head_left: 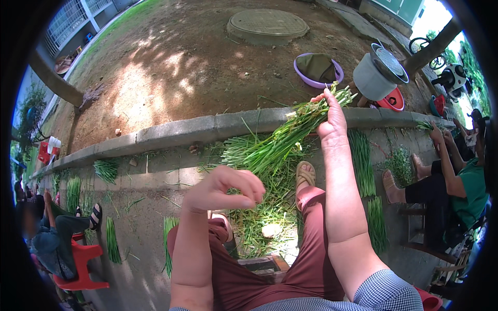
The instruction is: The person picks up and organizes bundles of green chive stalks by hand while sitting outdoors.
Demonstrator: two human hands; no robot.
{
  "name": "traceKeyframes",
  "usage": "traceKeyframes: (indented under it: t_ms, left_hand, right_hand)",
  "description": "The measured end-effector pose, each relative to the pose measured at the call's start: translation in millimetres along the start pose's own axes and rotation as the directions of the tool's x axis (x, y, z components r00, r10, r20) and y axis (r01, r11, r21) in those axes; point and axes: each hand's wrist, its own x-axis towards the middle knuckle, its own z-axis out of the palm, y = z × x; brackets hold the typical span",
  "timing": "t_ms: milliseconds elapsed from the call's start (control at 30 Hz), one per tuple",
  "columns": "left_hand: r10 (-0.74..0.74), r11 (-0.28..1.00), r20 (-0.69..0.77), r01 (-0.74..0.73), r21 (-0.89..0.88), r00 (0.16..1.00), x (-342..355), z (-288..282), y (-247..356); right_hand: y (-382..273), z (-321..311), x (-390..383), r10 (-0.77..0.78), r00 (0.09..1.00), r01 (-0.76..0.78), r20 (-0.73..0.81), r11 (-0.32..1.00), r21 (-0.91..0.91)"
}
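My right hand (333,116) is closed round a bunch of long green stems, like garlic chives (290,132), raised in front of me. The bunch slants from its upper right end by my fingers down to the lower left. Left of it and nearer to me, my left hand (228,189) curls in a pinch, thumb close to the fingertips. Whatever may be between those fingertips is too small to make out. Loose green stems and trimmings (267,217) are scattered on the ground between my legs, with a pale round lump (271,230) among them.
More stem bundles (363,166) lie right of my arm, and others (106,171) at left. A stone curb (202,128) runs across ahead. Beyond it stand a purple basin (311,81) and a white bucket (372,78). Seated people (461,181) work at right, and one sits on a red chair (83,259) at left.
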Motion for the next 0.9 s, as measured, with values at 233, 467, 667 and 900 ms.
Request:
traceKeyframes:
  t_ms: [233, 467, 667, 900]
  left_hand:
    - [-0.269, 0.821, -0.180, 0.323, 0.470, 0.946, 14.3, 22.1, -22.0]
    - [-0.269, 0.834, -0.393, 0.417, 0.362, 0.879, 17.5, 20.0, -25.5]
    - [-0.136, 0.873, -0.501, 0.342, 0.347, 0.855, 15.1, 18.5, -27.9]
    - [0.030, 0.904, -0.457, 0.171, 0.392, 0.889, 18.5, 11.0, -26.7]
  right_hand:
    - [1.0, -0.3, 1.7, 0.063, 0.998, -0.063, 0.015, 0.998, 0.003]
    - [-1.1, 5.6, -4.8, 0.014, 0.999, -0.014, -0.047, 1.000, 0.001]
    - [2.5, 10.2, -8.0, 0.084, 0.994, -0.084, 0.071, 0.996, -0.012]
    - [3.1, 18.3, -17.1, 0.173, 0.937, -0.189, 0.302, 0.982, 0.024]
